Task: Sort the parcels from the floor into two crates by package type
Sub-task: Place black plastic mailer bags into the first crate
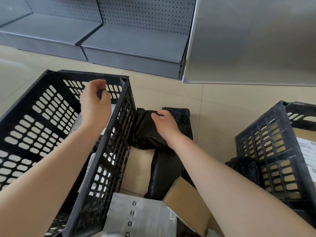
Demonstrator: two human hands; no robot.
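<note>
Between two black crates, parcels lie in a heap on the floor. My right hand (pixel 164 124) grips a black plastic bag parcel (pixel 145 132) at the top of the heap, with the fingers curled into its film. My left hand (pixel 95 103) hovers over the left crate (pixel 109 129), fingers loosely curled and holding nothing. In that crate lie parcels with white labels (pixel 77 121), mostly hidden by my left arm. The right crate (pixel 266 120) holds a cardboard box with a white label (pixel 306 151).
Also in the heap are a flat cardboard box (pixel 138 170), a second black bag (pixel 162 175), a smaller cardboard box (pixel 188 202) and a grey mailer (pixel 140 216). Another black bag (pixel 244 168) leans against the right crate. Grey shelving (pixel 133 43) and a grey panel (pixel 248 40) stand behind.
</note>
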